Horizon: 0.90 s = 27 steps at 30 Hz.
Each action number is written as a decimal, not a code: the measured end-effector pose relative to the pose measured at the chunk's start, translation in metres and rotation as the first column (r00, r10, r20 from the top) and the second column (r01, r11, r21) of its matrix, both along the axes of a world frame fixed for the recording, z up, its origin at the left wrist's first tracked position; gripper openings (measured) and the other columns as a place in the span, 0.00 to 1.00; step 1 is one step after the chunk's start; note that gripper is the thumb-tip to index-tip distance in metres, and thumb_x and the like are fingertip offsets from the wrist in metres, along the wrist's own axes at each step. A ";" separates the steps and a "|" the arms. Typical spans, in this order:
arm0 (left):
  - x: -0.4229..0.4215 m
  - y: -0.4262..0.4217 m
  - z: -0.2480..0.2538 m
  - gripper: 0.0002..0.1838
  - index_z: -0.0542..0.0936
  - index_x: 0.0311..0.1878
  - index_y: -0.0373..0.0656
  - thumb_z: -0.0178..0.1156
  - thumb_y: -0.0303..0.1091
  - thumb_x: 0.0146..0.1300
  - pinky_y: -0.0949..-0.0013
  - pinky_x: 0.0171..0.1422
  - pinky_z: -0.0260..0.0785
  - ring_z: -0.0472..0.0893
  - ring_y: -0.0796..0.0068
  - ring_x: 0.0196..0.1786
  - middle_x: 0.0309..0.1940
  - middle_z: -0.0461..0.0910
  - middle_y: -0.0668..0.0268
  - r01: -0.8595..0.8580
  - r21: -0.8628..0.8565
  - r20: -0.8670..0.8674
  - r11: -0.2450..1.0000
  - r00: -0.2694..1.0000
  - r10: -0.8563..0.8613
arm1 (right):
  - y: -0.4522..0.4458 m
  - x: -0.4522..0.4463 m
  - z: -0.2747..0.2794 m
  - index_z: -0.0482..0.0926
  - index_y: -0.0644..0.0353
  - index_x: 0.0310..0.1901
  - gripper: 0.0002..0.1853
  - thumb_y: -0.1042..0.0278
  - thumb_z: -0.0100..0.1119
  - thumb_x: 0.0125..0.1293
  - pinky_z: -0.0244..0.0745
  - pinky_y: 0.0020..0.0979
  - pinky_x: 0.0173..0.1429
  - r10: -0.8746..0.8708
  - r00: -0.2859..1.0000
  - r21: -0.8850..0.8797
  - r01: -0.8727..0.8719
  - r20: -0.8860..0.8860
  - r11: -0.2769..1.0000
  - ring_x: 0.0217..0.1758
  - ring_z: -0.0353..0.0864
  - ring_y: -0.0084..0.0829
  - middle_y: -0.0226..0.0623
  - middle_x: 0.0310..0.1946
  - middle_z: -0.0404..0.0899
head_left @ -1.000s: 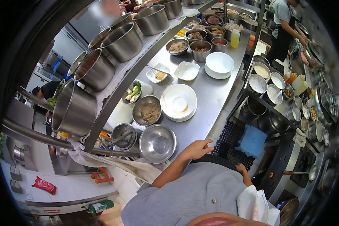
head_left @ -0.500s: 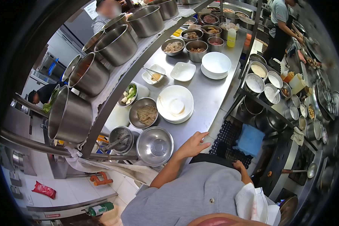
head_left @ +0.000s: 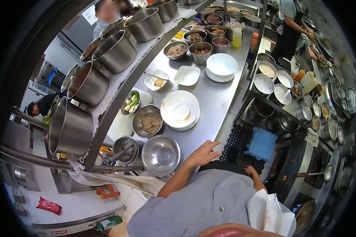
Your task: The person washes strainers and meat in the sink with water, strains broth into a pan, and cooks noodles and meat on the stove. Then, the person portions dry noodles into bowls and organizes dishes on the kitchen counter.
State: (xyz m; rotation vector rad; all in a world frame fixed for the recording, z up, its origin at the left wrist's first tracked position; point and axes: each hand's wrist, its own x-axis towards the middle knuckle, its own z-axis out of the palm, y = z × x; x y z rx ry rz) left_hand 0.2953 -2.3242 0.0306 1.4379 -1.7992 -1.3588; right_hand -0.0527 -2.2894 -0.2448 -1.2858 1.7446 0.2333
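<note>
My left hand (head_left: 204, 153) is held in front of my waist at the edge of the steel table (head_left: 213, 118). Its fingers are partly stretched and apart, with nothing in them. Nearest to it are a steel mixing bowl (head_left: 161, 155) and a stack of white bowls (head_left: 188, 100); the top one has brown smears inside. My right hand (head_left: 250, 170) hangs low by my right hip, its fingers mostly hidden. Beside the white bowls is a steel bowl of shredded food (head_left: 150, 122). Farther up are a square white dish (head_left: 187, 76) and a small dish with a utensil (head_left: 157, 80).
Steel pots (head_left: 71, 126) line the shelf on the left. Several bowls of meat (head_left: 200, 51) and a yellow bottle (head_left: 237, 37) stand at the table's far end. A blue object (head_left: 261, 144) lies low on the right. A co-worker (head_left: 288, 29) stands at the far right.
The view has tilted slightly, so the table and bowls appear a little further left. Both of my hands stay in nearly the same place, the left one still apart from the bowls.
</note>
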 end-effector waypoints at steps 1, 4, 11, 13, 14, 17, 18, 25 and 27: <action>0.000 0.000 -0.002 0.28 0.71 0.61 0.39 0.58 0.45 0.63 0.66 0.49 0.68 0.76 0.65 0.47 0.45 0.70 0.54 -0.002 0.003 0.016 1.000 1.000 0.002 | -0.001 0.000 0.000 0.77 0.63 0.52 0.21 0.60 0.56 0.60 0.75 0.40 0.54 0.008 1.000 0.011 -0.008 -0.005 1.000 0.55 0.76 0.47 0.53 0.53 0.76; 0.000 0.001 -0.003 0.27 0.71 0.61 0.39 0.58 0.45 0.63 0.66 0.50 0.68 0.76 0.65 0.46 0.46 0.71 0.54 -0.008 0.008 0.025 1.000 1.000 0.008 | -0.005 0.002 0.006 0.77 0.64 0.51 0.21 0.61 0.57 0.59 0.75 0.40 0.55 0.024 1.000 0.025 -0.023 -0.017 0.999 0.55 0.76 0.48 0.54 0.52 0.76; -0.001 0.001 -0.002 0.27 0.71 0.60 0.39 0.58 0.45 0.63 0.66 0.50 0.68 0.76 0.64 0.46 0.46 0.71 0.54 -0.005 0.020 0.027 1.000 1.000 0.004 | -0.013 -0.001 -0.004 0.78 0.68 0.49 0.21 0.61 0.56 0.57 0.72 0.38 0.59 0.137 0.990 0.009 -0.136 -0.025 0.991 0.55 0.76 0.50 0.57 0.49 0.76; -0.001 0.001 -0.002 0.27 0.71 0.61 0.39 0.58 0.46 0.63 0.65 0.50 0.68 0.76 0.64 0.47 0.46 0.71 0.54 -0.007 0.023 0.027 1.000 1.000 0.006 | -0.014 -0.006 -0.024 0.78 0.69 0.48 0.21 0.60 0.56 0.57 0.73 0.39 0.57 0.157 0.987 -0.020 -0.158 -0.037 0.987 0.52 0.78 0.49 0.57 0.48 0.77; -0.001 0.001 -0.002 0.27 0.71 0.61 0.40 0.58 0.46 0.63 0.65 0.50 0.68 0.76 0.64 0.47 0.46 0.71 0.54 -0.008 0.027 0.025 1.000 1.000 0.008 | -0.015 -0.003 -0.020 0.78 0.70 0.47 0.22 0.60 0.56 0.57 0.75 0.39 0.54 0.176 0.983 -0.048 -0.178 -0.052 0.983 0.50 0.80 0.49 0.57 0.47 0.78; 0.000 0.000 -0.002 0.27 0.71 0.60 0.40 0.58 0.46 0.63 0.65 0.50 0.68 0.76 0.64 0.47 0.47 0.71 0.54 -0.017 0.023 0.019 1.000 1.000 0.017 | -0.019 -0.001 -0.009 0.78 0.73 0.46 0.22 0.59 0.55 0.58 0.79 0.40 0.46 0.142 0.990 0.013 -0.141 -0.019 0.990 0.43 0.82 0.49 0.57 0.44 0.79; 0.000 0.000 -0.002 0.27 0.71 0.60 0.40 0.58 0.46 0.63 0.65 0.50 0.68 0.76 0.64 0.47 0.47 0.71 0.54 -0.019 0.023 0.020 1.000 1.000 0.018 | -0.019 -0.001 -0.006 0.78 0.73 0.46 0.22 0.59 0.55 0.58 0.79 0.40 0.46 0.143 0.990 0.013 -0.143 -0.019 0.990 0.43 0.82 0.49 0.57 0.44 0.79; 0.000 -0.002 -0.005 0.27 0.71 0.61 0.40 0.58 0.46 0.63 0.65 0.51 0.69 0.76 0.62 0.48 0.48 0.71 0.53 -0.027 0.039 0.030 0.999 0.999 0.026 | -0.029 0.003 0.001 0.78 0.60 0.52 0.21 0.59 0.54 0.60 0.69 0.39 0.60 0.102 0.994 0.125 -0.095 -0.050 0.988 0.57 0.74 0.49 0.52 0.53 0.75; 0.000 -0.003 -0.006 0.27 0.71 0.61 0.40 0.58 0.46 0.63 0.65 0.51 0.69 0.76 0.62 0.49 0.48 0.70 0.53 -0.031 0.043 0.019 0.999 0.999 0.031 | -0.030 0.004 0.002 0.77 0.60 0.52 0.21 0.59 0.54 0.60 0.71 0.40 0.59 0.126 0.992 0.130 -0.121 -0.033 0.984 0.57 0.74 0.49 0.52 0.53 0.76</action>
